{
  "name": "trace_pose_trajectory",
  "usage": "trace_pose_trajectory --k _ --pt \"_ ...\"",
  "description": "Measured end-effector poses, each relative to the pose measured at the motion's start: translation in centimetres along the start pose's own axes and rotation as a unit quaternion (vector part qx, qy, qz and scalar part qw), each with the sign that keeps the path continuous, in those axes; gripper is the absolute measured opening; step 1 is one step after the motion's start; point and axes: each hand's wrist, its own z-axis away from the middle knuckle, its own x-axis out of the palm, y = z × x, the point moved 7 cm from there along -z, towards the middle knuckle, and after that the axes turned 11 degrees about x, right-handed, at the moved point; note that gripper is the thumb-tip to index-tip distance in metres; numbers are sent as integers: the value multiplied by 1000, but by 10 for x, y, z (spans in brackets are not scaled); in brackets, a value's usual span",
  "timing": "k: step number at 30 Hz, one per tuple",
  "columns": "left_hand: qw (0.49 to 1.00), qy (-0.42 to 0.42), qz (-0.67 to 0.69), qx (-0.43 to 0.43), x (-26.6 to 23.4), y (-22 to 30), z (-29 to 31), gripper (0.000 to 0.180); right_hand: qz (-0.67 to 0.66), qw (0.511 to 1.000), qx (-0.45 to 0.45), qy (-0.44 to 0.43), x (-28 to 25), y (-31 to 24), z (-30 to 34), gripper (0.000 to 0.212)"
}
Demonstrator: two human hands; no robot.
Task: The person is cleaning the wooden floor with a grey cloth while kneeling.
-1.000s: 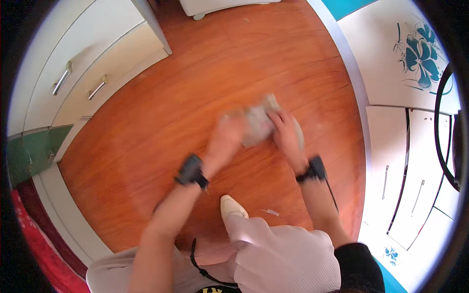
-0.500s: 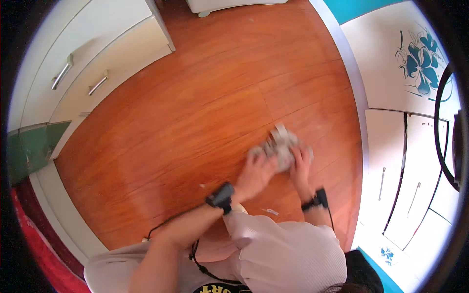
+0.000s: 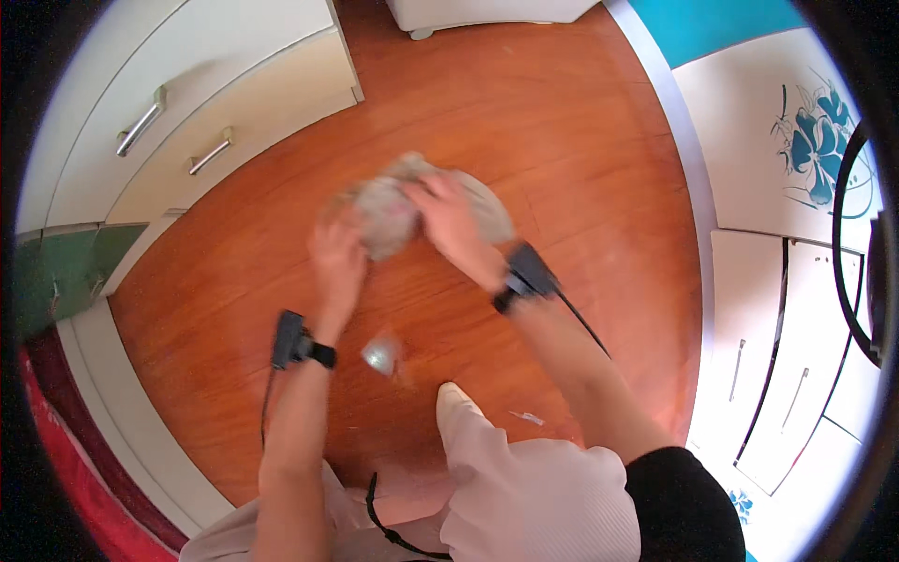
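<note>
A crumpled grey-beige cloth (image 3: 389, 220), blurred by motion, is spread on or just above the wooden floor ahead of me. My left hand (image 3: 337, 248) grips its near left edge with bent fingers. My right hand (image 3: 449, 215) holds it from the right, its fingers pressed over the top, while part of the cloth trails out beyond the wrist. Both wrists wear black straps with a small box and a cable. On the floor between my forearms is a small pale, shiny thing (image 3: 380, 356) that I cannot make out.
A small whitish strip (image 3: 527, 418) lies near my light shoe (image 3: 453, 398). White drawers (image 3: 225, 140) with metal handles stand at the left. White cabinets (image 3: 749, 318) with blue flowers line the right side. A white piece of furniture (image 3: 487, 11) stands at the far edge.
Both hands have moved left and farther out with the cloth, which is now more spread. The small shiny thing now shows on the floor between my arms.
</note>
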Motion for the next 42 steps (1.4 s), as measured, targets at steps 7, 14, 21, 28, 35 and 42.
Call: trace_pose_trajectory --k 7,14,21,28,35,42 --pt "983 32 -90 -158 -5 -67 -16 57 44 995 -87 -19 41 -53 -99 30" --pt "997 -37 63 6 88 97 -108 56 -88 989 94 78 -80 117 -51 29" --pt "919 -206 230 245 124 297 15 38 15 932 339 129 -165 163 267 42" --pt "839 -253 341 340 106 334 81 32 61 905 410 99 -167 112 376 43" --pt "987 -110 78 85 73 129 -84 28 53 988 141 39 -119 103 56 36" --pt "999 16 -18 35 49 33 -94 38 13 996 -45 75 -36 53 -91 30"
